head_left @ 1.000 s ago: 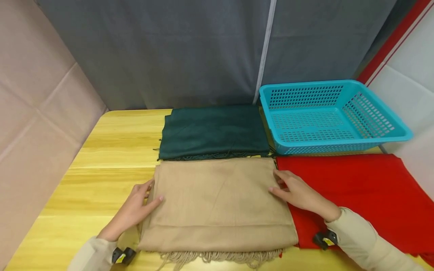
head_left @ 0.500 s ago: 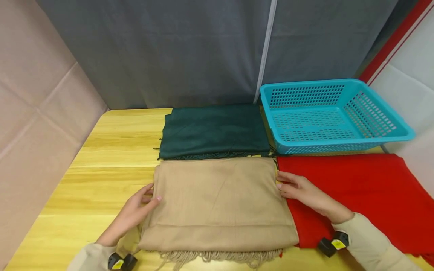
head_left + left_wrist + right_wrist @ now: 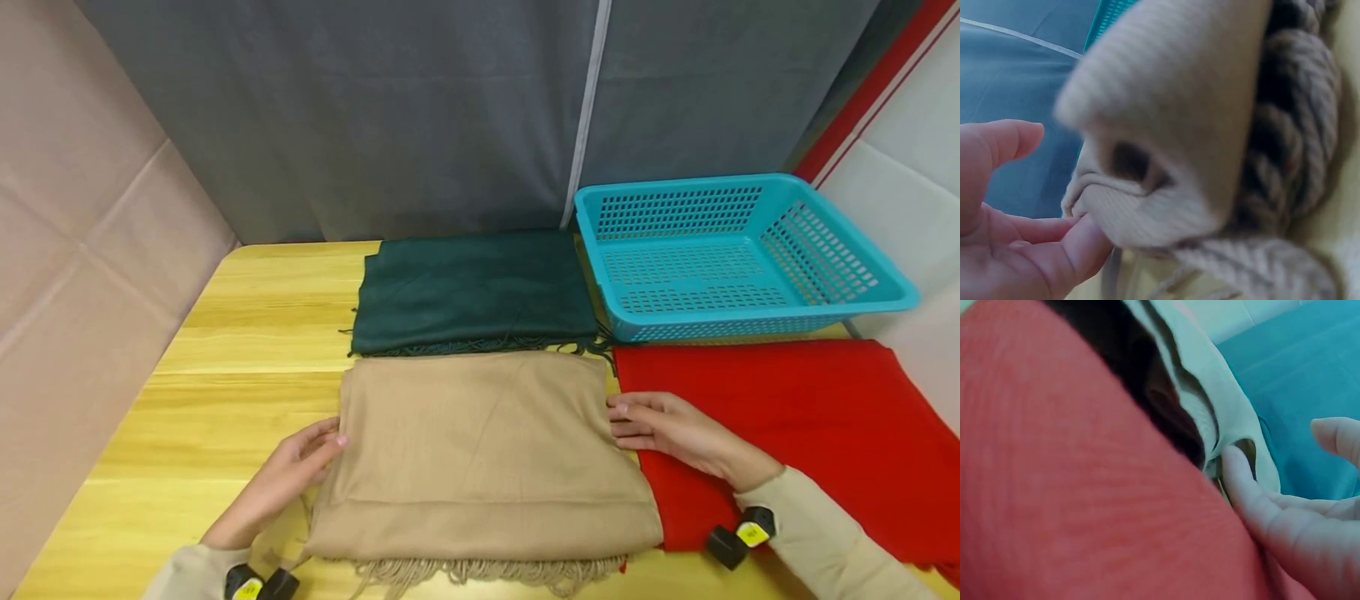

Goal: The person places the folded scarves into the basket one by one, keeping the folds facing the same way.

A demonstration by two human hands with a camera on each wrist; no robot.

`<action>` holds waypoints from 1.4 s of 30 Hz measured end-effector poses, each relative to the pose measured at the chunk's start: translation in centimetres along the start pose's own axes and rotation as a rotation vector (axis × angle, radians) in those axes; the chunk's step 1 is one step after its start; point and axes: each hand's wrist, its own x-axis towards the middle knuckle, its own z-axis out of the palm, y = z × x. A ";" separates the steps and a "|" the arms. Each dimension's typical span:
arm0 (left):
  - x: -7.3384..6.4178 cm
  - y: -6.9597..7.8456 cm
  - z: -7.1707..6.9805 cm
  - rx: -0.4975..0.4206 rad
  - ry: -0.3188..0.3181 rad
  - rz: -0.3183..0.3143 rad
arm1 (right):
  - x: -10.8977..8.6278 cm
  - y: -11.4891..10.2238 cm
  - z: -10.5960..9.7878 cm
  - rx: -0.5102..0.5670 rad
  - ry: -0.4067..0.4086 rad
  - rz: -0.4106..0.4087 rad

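Observation:
A folded beige scarf (image 3: 480, 442) with a twisted fringe (image 3: 487, 571) along its near edge lies flat before me. At its left side, the fingers of my left hand (image 3: 288, 471) touch the edge; the left wrist view shows the thumb raised apart from the rolled fold (image 3: 1166, 112). My right hand (image 3: 678, 433) is at the opposite edge, fingers fairly straight. In the right wrist view a fingertip (image 3: 1238, 462) reaches in at the layered beige edge, and the thumb stands off it. The red scarf (image 3: 787, 425) lies under my right forearm.
Behind the beige scarf lies a folded dark green scarf (image 3: 472, 292). A blue plastic basket (image 3: 750, 321) with nothing in it stands at the back right, against the red scarf's far edge. A grey curtain (image 3: 375, 117) hangs behind the wooden table (image 3: 202, 400).
Both hands have slid slightly toward me along the scarf's side edges. My right thumb has come off the top of the beige scarf to its edge. Its far right corner has shifted slightly inward.

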 end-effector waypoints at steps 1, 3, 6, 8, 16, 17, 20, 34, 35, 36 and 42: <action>0.0 0.0 0.0 -0.012 -0.003 -0.012 | 0.1 0.1 0.0 0.024 -0.011 0.003; 0.0 -0.2 0.1 -0.032 -0.010 -0.026 | 0.1 0.2 -0.1 0.070 -0.029 0.011; 0.1 -0.4 0.0 -0.068 -0.012 -0.030 | 0.2 0.2 -0.3 0.134 -0.041 0.034; 0.2 -0.5 0.0 -0.082 -0.010 -0.033 | 0.3 0.2 -0.5 0.175 -0.045 0.058; 0.7 -0.9 0.2 -0.127 0.005 -0.051 | 1.0 0.1 -1.0 0.185 -0.131 0.117; 0.7 -0.9 0.2 -0.125 0.005 -0.052 | 1.2 0.1 -1.0 0.154 -0.141 0.117; 0.8 -0.9 0.4 -0.127 0.005 -0.060 | 1.5 0.1 -0.8 -0.005 -0.145 0.108; 0.8 -0.9 0.7 -0.124 -0.034 -0.024 | 2.0 0.2 2.2 -0.847 0.101 -0.205; 0.8 -0.9 0.8 -0.123 -0.034 -0.019 | 1.9 0.2 2.3 -0.850 0.108 -0.217; 0.8 -0.8 0.8 -0.126 -0.037 -0.014 | 1.8 0.2 2.4 -0.840 0.115 -0.224; 0.9 -0.8 1.0 -0.151 -0.075 0.005 | 1.6 0.3 2.7 -0.697 0.130 -0.199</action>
